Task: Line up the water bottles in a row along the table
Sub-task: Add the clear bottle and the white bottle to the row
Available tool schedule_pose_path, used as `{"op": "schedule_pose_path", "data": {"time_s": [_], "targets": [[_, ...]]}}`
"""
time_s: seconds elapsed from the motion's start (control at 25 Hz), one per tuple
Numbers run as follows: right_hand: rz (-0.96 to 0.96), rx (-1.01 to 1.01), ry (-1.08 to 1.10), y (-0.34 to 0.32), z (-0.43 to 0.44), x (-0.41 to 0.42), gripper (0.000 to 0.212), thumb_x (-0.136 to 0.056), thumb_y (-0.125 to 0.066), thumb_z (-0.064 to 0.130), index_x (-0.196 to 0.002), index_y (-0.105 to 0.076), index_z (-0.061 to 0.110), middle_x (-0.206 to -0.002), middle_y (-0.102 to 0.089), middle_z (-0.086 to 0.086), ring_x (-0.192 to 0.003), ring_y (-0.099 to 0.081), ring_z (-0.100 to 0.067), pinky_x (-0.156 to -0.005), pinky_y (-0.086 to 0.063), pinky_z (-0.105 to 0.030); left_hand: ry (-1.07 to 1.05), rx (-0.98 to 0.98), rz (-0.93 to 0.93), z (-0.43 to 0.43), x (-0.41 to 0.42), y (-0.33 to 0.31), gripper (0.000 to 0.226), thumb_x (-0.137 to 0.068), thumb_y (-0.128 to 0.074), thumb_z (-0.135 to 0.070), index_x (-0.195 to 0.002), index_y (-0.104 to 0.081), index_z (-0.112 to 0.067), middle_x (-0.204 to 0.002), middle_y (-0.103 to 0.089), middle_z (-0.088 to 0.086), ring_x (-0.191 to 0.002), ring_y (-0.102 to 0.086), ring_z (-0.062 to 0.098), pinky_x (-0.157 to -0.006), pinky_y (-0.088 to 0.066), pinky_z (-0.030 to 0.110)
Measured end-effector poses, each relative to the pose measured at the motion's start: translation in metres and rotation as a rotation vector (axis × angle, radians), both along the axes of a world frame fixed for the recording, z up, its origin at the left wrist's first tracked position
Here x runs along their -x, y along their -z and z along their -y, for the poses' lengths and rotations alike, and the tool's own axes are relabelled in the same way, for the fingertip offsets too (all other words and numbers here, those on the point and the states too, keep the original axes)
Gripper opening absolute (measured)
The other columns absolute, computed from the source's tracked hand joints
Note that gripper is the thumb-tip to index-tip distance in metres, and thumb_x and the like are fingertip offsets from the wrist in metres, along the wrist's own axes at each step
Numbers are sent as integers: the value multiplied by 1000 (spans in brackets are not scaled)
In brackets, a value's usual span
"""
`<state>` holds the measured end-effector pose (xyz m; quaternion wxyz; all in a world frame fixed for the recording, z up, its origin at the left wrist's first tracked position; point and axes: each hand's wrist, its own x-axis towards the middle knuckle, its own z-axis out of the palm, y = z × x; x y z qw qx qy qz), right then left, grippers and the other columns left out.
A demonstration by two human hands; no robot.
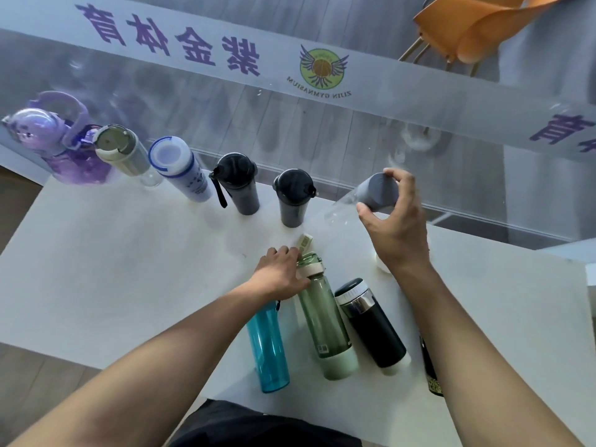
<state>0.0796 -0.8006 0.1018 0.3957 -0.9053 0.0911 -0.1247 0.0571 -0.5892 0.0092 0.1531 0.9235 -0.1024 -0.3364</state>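
Row along the far edge: five bottles stand upright on the white tabletop, left to right: a purple bottle with a loop handle, a beige-lidded bottle, a white and blue bottle, a dark bottle with strap, and a second dark bottle.
Right hand: its fingers are closed around the grey cap of a clear bottle, held tilted at the right end of the row.
Left hand: its fingers rest on the cap end of the green bottle; whether they grip it I cannot tell.
Waiting group: the green bottle lies near the front edge between a teal bottle and a black bottle with a steel band.
Behind: a glass wall with purple lettering and an orange chair.
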Motion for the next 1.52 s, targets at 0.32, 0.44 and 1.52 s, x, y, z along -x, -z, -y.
{"op": "schedule_pose_path", "data": {"time_s": [0.32, 0.44, 1.52], "targets": [[-219, 153, -111, 22, -17, -29, 61, -79, -77, 25, -132, -48, 20, -117, -59, -8, -101, -61, -32, -91, -50, -41, -86, 251, 858, -3, -68, -76, 59, -76, -70, -36, -130, -51, -23, -127, -48, 7, -108, -44, 29, -97, -40, 37], [-263, 163, -102, 24, -15, -35, 61, -79, -77, 27, -133, -47, 24, -119, -59, -7, -103, -62, -32, -91, -50, -41, -43, 54, 495, 5, -94, -75, 83, -75, -75, -32, -147, -35, -34, -144, -36, 10, -126, -39, 37, -101, -43, 48], [-284, 135, 122, 19, 84, 41, 94, -69, -83, 56, -148, -41, 28, -132, -55, -6, -122, -55, -22, -106, -45, -46, -34, 154, 791, 29, -43, -60, 75, -79, -68, -33, -148, -39, -29, -154, -38, 8, -141, -34, 35, -112, -30, 49]]}}
